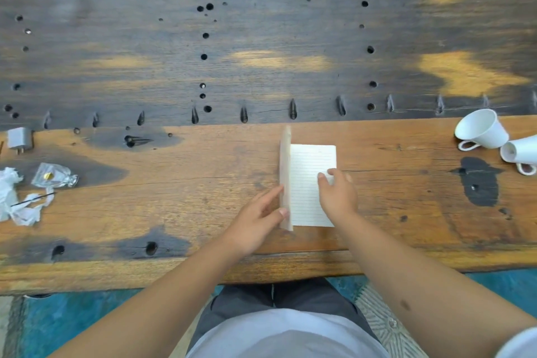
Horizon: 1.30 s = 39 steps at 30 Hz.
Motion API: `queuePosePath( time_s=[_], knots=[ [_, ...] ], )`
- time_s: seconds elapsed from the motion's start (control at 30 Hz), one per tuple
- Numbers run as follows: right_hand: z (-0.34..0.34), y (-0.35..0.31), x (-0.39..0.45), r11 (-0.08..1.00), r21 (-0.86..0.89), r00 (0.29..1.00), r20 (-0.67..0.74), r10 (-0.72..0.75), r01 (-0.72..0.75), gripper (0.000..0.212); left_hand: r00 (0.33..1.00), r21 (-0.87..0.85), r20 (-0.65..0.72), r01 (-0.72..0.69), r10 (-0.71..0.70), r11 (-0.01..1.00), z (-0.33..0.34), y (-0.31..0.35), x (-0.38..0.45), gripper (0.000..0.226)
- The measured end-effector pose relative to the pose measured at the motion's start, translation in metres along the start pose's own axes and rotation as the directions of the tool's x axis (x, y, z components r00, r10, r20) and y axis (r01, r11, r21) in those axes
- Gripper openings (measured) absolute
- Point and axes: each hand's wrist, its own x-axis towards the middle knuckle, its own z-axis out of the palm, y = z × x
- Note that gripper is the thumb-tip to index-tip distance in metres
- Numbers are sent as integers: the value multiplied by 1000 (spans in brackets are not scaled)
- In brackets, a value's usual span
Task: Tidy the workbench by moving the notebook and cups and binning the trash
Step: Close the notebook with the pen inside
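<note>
A small lined notebook (309, 171) lies on the wooden workbench (203, 183) near its front edge. Its brown cover stands up on edge along the left side. My left hand (258, 218) holds that raised cover between thumb and fingers. My right hand (338, 193) presses flat on the lined page. Two white cups lie tipped over at the right: one cup (481, 131) with its mouth facing left, the other cup (520, 152) cut off by the frame edge. Crumpled white paper trash (14, 197) and a clear plastic wrapper (53, 176) lie at the left.
A small grey plug adapter (19, 139) sits at the far left. The dark back half of the bench is full of drilled holes. Below the front edge are my legs and a teal floor.
</note>
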Motion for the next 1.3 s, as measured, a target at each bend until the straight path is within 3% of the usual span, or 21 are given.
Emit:
queuePosePath(
  time_s=[0.07,0.13,0.27,0.4,0.53,0.67,0.73,0.8,0.87,1.1,1.3],
  knots=[
    [-10,16,5,953,234,982,48,185,-191,41,999,52,13,43,-44,998,10,-3,17,54],
    [-17,25,9,865,394,950,144,276,-311,39,992,157,-43,123,-117,980,20,-5,34,54],
    [-23,29,11,878,375,953,174,249,-298,33,971,199,-147,214,-187,956,33,-2,59,60],
    [-21,30,13,980,116,977,157,142,-161,23,917,-24,-261,306,-301,952,40,1,69,58],
    [-20,32,7,997,-5,974,210,81,-82,12,906,-282,-164,336,-390,899,41,-3,68,25],
    [-27,36,1,997,63,962,273,16,-34,19,919,-421,-78,322,-387,848,39,-6,54,28],
    [-35,35,-4,974,201,928,372,27,-109,28,938,-444,-42,292,-345,847,37,-5,44,28],
    [-43,30,-12,896,338,831,554,59,-289,32,949,-469,-31,262,-313,843,35,-3,34,28],
    [-50,26,-20,852,368,732,681,27,-373,27,948,-481,-52,251,-313,840,33,-2,23,27],
    [-57,4,-46,876,453,783,600,-162,-167,14,929,-516,-144,223,-341,827,24,-3,-14,27],
    [-62,-7,-66,881,468,776,581,-246,-71,14,918,-520,-187,210,-350,828,18,-1,-38,25]
  ],
)
